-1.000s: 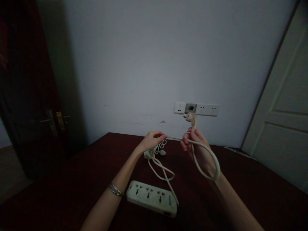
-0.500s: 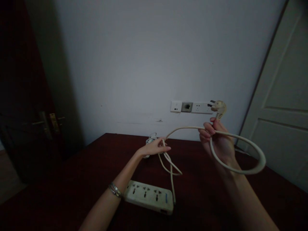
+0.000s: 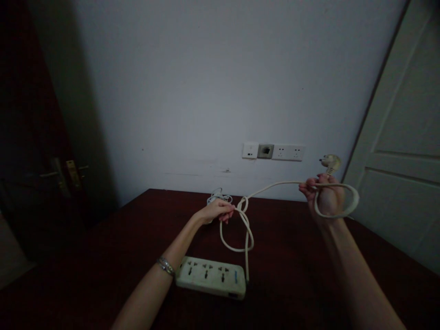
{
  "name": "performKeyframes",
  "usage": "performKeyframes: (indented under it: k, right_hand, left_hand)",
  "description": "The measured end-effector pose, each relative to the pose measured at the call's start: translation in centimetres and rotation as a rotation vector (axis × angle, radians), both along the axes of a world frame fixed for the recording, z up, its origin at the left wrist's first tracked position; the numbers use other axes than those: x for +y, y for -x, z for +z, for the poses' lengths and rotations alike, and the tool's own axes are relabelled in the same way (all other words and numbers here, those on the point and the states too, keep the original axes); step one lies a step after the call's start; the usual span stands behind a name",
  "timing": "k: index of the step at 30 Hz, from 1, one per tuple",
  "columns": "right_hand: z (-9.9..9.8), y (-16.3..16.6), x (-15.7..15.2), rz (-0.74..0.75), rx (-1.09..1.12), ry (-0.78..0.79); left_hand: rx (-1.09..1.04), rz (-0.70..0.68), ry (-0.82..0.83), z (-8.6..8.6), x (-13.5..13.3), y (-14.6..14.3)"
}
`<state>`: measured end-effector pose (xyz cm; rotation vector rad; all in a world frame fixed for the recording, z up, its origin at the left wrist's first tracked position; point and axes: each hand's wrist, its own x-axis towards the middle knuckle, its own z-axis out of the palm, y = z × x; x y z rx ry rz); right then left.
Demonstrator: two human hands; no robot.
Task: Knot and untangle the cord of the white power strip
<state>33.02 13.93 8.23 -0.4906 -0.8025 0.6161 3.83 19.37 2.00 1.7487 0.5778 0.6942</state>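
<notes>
A white power strip [image 3: 213,277] lies on the dark red table near its front, partly behind my left wrist. Its cord [image 3: 248,229] rises from the right end and forms loose, crossing loops mid-table. My left hand [image 3: 216,211] pinches the cord at those loops. Raised on the right, my right hand [image 3: 325,195] is closed around the cord just below the plug [image 3: 332,162], whose prongs point left. A loop of cord hangs around the right wrist. Between my hands the cord runs in a raised arc.
Behind my left hand lies a bundled white cable [image 3: 220,197]. Wall sockets [image 3: 288,152] and a grey-framed outlet [image 3: 266,151] sit above the back edge of the table [image 3: 185,206]. A white door [image 3: 402,151] stands at right, a dark door [image 3: 30,160] at left.
My right hand has moved right and slightly down with the plug, away from the wall sockets. My left hand has shifted a little left, and the loops between them have opened out.
</notes>
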Motion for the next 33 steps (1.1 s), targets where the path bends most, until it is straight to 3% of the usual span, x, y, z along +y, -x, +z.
performKeyframes:
  k: [5, 12, 18, 22, 29, 33]
  right_hand:
    - [-1.5, -1.1, 1.6, -0.146, -0.017, 0.126]
    - [-1.1, -1.4, 1.0, -0.178, 0.043, 0.123]
    - [-0.6, -3.4, 0.2, -0.166, 0.158, 0.128]
    - [0.2, -2.4, -0.4, -0.073, 0.247, 0.084]
    - [1.6, 1.7, -2.0, 0.101, 0.188, -0.048]
    - [2.1, 3.4, -2.9, 0.164, 0.120, -0.083]
  left_hand:
    - [-0.162, -0.018, 0.119, -0.1, 0.4, 0.7]
    - [-0.191, -0.073, 0.198, -0.8, 1.3, 1.8]
    - [0.034, -0.266, 0.165, 0.3, 1.3, 3.5]
    - [0.175, -0.403, 0.163, 1.4, 0.6, 4.2]
    - [0.276, -0.151, 0.239, 1.9, -0.8, 2.0]
    - [0.150, -0.116, 0.161, 1.7, -1.2, 0.7]
